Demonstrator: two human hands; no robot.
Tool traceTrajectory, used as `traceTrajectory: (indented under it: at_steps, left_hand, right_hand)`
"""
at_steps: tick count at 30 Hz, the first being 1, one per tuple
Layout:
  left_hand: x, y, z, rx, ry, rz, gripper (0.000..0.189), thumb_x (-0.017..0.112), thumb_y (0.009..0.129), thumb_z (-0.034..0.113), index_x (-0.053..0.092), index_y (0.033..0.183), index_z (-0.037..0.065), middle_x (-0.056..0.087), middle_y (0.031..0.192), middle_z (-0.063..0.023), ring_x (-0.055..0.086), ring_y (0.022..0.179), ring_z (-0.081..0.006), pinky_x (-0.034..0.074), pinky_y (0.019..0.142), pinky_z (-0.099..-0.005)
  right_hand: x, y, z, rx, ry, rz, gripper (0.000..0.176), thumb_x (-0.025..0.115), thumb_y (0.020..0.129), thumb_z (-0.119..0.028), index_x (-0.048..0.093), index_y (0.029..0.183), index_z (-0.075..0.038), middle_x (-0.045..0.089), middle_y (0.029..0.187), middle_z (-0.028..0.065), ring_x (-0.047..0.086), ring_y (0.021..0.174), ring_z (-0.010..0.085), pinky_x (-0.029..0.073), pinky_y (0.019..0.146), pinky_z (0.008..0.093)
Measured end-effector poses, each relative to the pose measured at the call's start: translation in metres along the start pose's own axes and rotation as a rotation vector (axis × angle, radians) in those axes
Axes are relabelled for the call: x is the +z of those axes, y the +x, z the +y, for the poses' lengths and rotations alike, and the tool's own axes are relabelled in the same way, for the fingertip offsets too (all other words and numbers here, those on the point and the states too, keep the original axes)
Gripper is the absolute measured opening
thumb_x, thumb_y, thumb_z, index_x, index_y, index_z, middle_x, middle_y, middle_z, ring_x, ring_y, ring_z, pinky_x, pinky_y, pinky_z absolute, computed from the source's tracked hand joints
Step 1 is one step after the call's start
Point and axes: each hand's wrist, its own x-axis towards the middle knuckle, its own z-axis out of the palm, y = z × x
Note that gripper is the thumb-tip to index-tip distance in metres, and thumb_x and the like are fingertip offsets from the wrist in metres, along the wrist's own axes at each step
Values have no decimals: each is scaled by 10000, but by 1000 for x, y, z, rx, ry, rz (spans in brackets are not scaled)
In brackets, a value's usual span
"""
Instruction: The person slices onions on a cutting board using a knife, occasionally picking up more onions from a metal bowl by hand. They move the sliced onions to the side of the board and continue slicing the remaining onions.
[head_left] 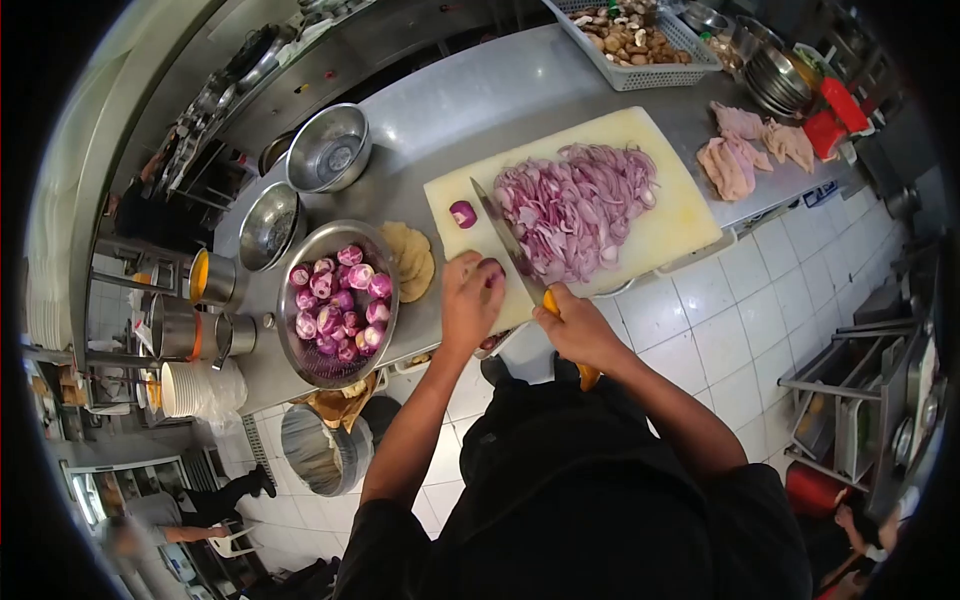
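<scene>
My right hand (575, 328) is wrapped round the yellow handle of a knife (508, 235), whose blade lies along the left edge of a heap of sliced purple onions (575, 205). On the same cutting board (680, 205), my left hand (472, 300) has its fingers closed on a purple onion (490, 268), which they partly cover. Another onion (462, 214) rests on the board beyond that hand. Left of the board, a metal bowl (288, 345) holds several peeled onions.
Flat tan pieces (408, 262) lie between bowl and board. Two metal bowls (328, 148) stand at the back left. A mushroom basket (650, 75) and raw meat (735, 160) are at the right. A bin (318, 455) stands below the counter; a person (155, 515) is at lower left.
</scene>
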Motion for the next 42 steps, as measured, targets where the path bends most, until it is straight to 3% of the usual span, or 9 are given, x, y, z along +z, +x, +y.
traceTrajectory:
  at_steps: [6,11,16,20,23,27,34,37,42]
  left_hand:
    - [5,76,-24,16,198,135,236,758,838,66,748,1069,17,627,1246,-200,594,1136,-404,498,981,-473]
    - [22,89,-84,-56,173,23,256,749,863,102,742,1106,25,651,1226,-183,613,1111,-386,507,970,-462]
    - [0,81,-49,-20,141,120,252,750,856,74,720,1101,22,670,1152,-167,622,1082,-365,507,958,-429]
    - [-19,21,-7,-190,-66,7,250,765,828,49,715,1071,27,683,1132,-138,660,1051,-299,537,886,-385]
    - [-6,-10,-1,-137,-101,24,277,783,798,22,713,1066,19,680,1114,-132,676,999,-264,557,853,-366]
    - [10,0,-10,-185,-206,51,297,791,802,15,712,1088,-1,675,1138,-135,696,958,-255,570,862,-343]
    - [22,8,-14,-184,-208,92,268,774,824,21,722,1086,-7,685,1142,-137,706,976,-274,567,875,-353]
    - [24,10,-9,-167,-221,160,194,748,839,27,724,1029,-5,693,1083,-153,679,999,-350,550,888,-407]
    - [24,9,-9,-192,-228,178,128,729,887,27,738,1008,-14,710,1065,-151,692,976,-343,555,874,-400]
  right_hand:
    - [3,-2,6,-55,-119,59,379,583,1005,-252,485,1244,26,691,960,337,656,956,529,497,863,587]
    - [-8,-3,6,-57,-160,115,370,590,991,-223,482,1234,34,694,942,333,657,945,528,490,864,604]
    - [-8,-1,9,-117,-198,95,374,590,987,-220,476,1239,33,688,883,338,655,909,540,486,852,615]
    - [-14,0,-8,-77,-189,22,373,584,993,-228,470,1228,38,684,894,350,651,921,546,481,861,617]
    - [-11,8,-12,-80,-214,26,384,574,999,-235,466,1235,48,683,937,359,650,955,543,479,880,610]
    - [-11,19,-17,-105,-263,30,400,562,1002,-232,467,1253,65,680,973,368,652,979,540,483,891,602]
    - [-24,16,-48,-31,-326,-47,354,565,996,-213,469,1192,66,675,972,368,649,991,546,482,899,602]
    - [-13,23,-41,-69,-358,-16,346,564,993,-199,460,1193,63,669,968,375,647,994,548,481,901,603]
    - [5,60,-23,-106,-374,14,351,567,987,-183,448,1206,64,662,974,386,647,991,548,483,897,606]
